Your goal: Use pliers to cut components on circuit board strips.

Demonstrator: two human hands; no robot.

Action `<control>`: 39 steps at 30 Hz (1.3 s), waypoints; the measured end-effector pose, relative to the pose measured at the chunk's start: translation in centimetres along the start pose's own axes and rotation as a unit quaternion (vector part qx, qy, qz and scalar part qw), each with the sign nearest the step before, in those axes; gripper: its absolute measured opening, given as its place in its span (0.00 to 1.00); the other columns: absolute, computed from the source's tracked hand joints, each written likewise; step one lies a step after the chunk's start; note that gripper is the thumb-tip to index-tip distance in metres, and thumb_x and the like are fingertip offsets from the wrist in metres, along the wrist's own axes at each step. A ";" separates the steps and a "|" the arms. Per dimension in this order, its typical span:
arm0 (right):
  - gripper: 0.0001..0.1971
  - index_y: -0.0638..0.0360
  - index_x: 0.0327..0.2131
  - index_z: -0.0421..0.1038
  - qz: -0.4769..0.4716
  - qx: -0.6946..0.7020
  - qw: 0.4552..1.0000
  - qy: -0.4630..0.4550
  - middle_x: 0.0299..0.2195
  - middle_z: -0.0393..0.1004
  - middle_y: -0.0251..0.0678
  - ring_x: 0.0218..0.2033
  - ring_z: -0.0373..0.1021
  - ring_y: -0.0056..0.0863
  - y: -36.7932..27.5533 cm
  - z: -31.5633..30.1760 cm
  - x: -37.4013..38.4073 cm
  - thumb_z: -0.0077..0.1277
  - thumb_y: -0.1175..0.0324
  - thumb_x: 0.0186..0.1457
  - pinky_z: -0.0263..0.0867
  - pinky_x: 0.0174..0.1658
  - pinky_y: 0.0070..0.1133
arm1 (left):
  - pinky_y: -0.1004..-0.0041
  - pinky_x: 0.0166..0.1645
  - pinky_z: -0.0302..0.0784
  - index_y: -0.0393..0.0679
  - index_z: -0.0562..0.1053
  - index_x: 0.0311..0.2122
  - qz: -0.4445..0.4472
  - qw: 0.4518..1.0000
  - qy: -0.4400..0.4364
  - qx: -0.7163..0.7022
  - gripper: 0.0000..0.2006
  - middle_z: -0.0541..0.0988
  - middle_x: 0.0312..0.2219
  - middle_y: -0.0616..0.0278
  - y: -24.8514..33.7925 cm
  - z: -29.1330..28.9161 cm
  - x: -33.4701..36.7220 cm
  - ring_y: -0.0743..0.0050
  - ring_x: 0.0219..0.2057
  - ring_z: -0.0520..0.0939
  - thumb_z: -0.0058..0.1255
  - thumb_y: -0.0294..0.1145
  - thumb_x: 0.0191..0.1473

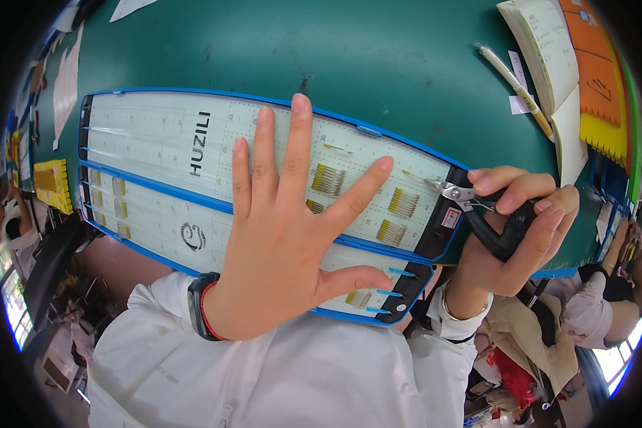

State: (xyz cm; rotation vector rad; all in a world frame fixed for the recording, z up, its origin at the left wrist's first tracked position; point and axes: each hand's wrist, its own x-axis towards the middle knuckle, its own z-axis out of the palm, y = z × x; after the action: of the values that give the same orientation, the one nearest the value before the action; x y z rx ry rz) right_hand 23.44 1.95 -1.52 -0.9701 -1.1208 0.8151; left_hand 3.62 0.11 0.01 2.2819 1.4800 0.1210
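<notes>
My left hand [282, 189] is spread flat, palm down, over a long blue-framed white board [143, 135] with a printed grid, its fingers apart. My right hand [528, 214] grips a pair of small side cutters [503, 235] with black handles and silver jaws, at the board's right end. Beside the jaw tips lies a thin yellow-tipped piece [412, 175]; I cannot tell whether they touch it. Rows of thin wire-like parts with yellow ends [328, 178] rest on the board between my hands, with another row [404, 202] closer to the cutters. My left hand hides part of the board.
The green table [228, 43] extends beyond the board. At the right lie an open notebook [549, 64], a pen [513, 89] and an orange folder-like item [592, 64]. A yellow block [51, 185] sits at the left edge. Other people [603, 307] sit at the right.
</notes>
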 end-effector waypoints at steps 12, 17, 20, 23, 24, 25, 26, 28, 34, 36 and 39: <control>0.13 0.54 0.33 0.50 0.023 -0.007 1.000 -0.015 0.22 0.62 0.39 0.25 0.71 0.37 -0.1 -0.5 -0.1 0.35 0.56 0.64 0.71 0.36 0.37 | 0.28 0.54 0.39 0.66 0.66 0.58 -0.011 0.999 -0.001 0.043 0.44 0.42 0.62 0.31 0.1 0.6 -0.1 0.22 0.61 0.45 0.29 0.81 0.38; 0.13 0.54 0.33 0.51 0.020 0.017 1.000 0.013 0.24 0.63 0.39 0.26 0.71 0.39 -0.1 -0.3 -0.3 0.36 0.56 0.63 0.71 0.35 0.38 | 0.28 0.54 0.39 0.66 0.66 0.58 -0.013 0.999 -0.008 0.043 0.44 0.42 0.62 0.31 0.3 0.4 0.0 0.23 0.61 0.45 0.31 0.81 0.38; 0.10 0.57 0.33 0.52 -0.006 0.022 1.000 -0.014 0.24 0.62 0.40 0.27 0.69 0.38 0.2 -0.2 -0.1 0.31 0.61 0.62 0.69 0.36 0.36 | 0.28 0.54 0.38 0.66 0.65 0.58 -0.014 0.999 -0.012 0.046 0.45 0.42 0.62 0.31 0.4 0.4 0.1 0.23 0.61 0.45 0.32 0.81 0.37; 0.09 0.57 0.31 0.51 -0.002 -0.012 1.000 -0.016 0.22 0.60 0.39 0.25 0.67 0.36 -0.2 0.1 -0.1 0.29 0.63 0.62 0.68 0.34 0.34 | 0.27 0.54 0.38 0.67 0.65 0.58 -0.019 0.998 -0.019 0.049 0.45 0.41 0.62 0.31 0.5 0.2 0.1 0.23 0.61 0.45 0.33 0.81 0.36; 0.10 0.57 0.30 0.50 0.002 -0.024 1.000 -0.013 0.21 0.60 0.39 0.24 0.67 0.35 -0.3 0.2 0.0 0.29 0.63 0.62 0.68 0.34 0.33 | 0.26 0.53 0.38 0.67 0.65 0.58 -0.024 0.998 -0.025 0.050 0.45 0.41 0.62 0.31 0.5 0.1 0.1 0.23 0.61 0.45 0.34 0.81 0.36; 0.10 0.57 0.29 0.49 0.004 -0.035 0.999 -0.009 0.21 0.59 0.38 0.23 0.65 0.33 -0.4 0.2 0.0 0.29 0.64 0.62 0.67 0.32 0.33 | 0.26 0.53 0.38 0.67 0.65 0.58 -0.023 0.998 -0.025 0.051 0.45 0.41 0.62 0.31 0.5 0.0 0.1 0.23 0.61 0.45 0.34 0.81 0.36; 0.10 0.57 0.29 0.49 0.005 -0.040 0.999 -0.007 0.20 0.59 0.38 0.22 0.65 0.33 -0.4 0.1 0.0 0.29 0.64 0.62 0.67 0.32 0.32 | 0.26 0.53 0.38 0.67 0.65 0.58 -0.025 0.998 -0.029 0.052 0.45 0.41 0.62 0.31 0.6 -0.1 0.2 0.23 0.61 0.44 0.35 0.81 0.35; 0.12 0.56 0.29 0.48 0.015 -0.027 1.000 0.003 0.20 0.60 0.38 0.21 0.66 0.32 -0.4 -0.3 -0.1 0.32 0.61 0.63 0.68 0.31 0.32 | 0.26 0.53 0.38 0.67 0.65 0.58 -0.026 0.998 -0.032 0.053 0.45 0.41 0.62 0.31 0.6 -0.1 0.2 0.24 0.61 0.44 0.35 0.81 0.35; 0.09 0.56 0.29 0.49 0.005 -0.039 0.999 0.005 0.20 0.58 0.36 0.21 0.64 0.29 -0.4 0.1 0.0 0.29 0.65 0.62 0.66 0.30 0.30 | 0.25 0.52 0.38 0.67 0.66 0.58 -0.024 0.998 -0.027 0.048 0.45 0.40 0.62 0.31 0.7 -0.1 0.2 0.24 0.62 0.44 0.37 0.80 0.34; 0.09 0.56 0.29 0.49 0.007 -0.041 0.999 0.008 0.20 0.58 0.36 0.21 0.64 0.29 -0.4 0.0 0.0 0.29 0.65 0.62 0.66 0.30 0.30 | 0.25 0.52 0.38 0.67 0.65 0.58 -0.027 0.998 -0.029 0.053 0.45 0.40 0.62 0.31 0.7 -0.1 0.2 0.24 0.62 0.44 0.38 0.80 0.34; 0.14 0.56 0.30 0.48 0.027 -0.042 0.999 0.010 0.20 0.61 0.38 0.21 0.67 0.31 -0.5 -0.3 -0.1 0.35 0.59 0.64 0.70 0.31 0.33 | 0.25 0.52 0.39 0.67 0.65 0.58 -0.030 0.998 -0.035 0.053 0.45 0.40 0.62 0.31 0.7 -0.2 0.2 0.23 0.61 0.44 0.38 0.80 0.34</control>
State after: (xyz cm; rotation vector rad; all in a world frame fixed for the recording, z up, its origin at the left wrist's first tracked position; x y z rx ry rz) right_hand 23.76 1.58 -1.15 -1.0805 -1.1222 0.8056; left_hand 4.25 0.14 0.41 2.2974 1.5508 -0.0554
